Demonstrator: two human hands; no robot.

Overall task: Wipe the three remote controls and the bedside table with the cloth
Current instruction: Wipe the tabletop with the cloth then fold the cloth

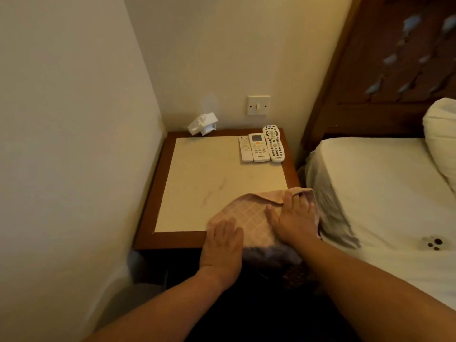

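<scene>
A pink checked cloth (249,213) lies folded on the near right corner of the bedside table (217,174), which has a cream top and a brown wooden rim. My left hand (222,243) rests flat on the cloth's near left edge. My right hand (293,218) presses flat on its right part, fingers spread, near a folded-over flap. Three remote controls lie side by side at the far right corner: a slim white one (245,149), a white one with a screen (258,147), and a grey one with coloured buttons (274,143).
A white tissue box (203,124) stands at the table's far left corner against the wall. A wall switch (258,105) is above the remotes. A bed with white sheets (375,193), a pillow and a carved wooden headboard borders the table's right side. A wall closes the left.
</scene>
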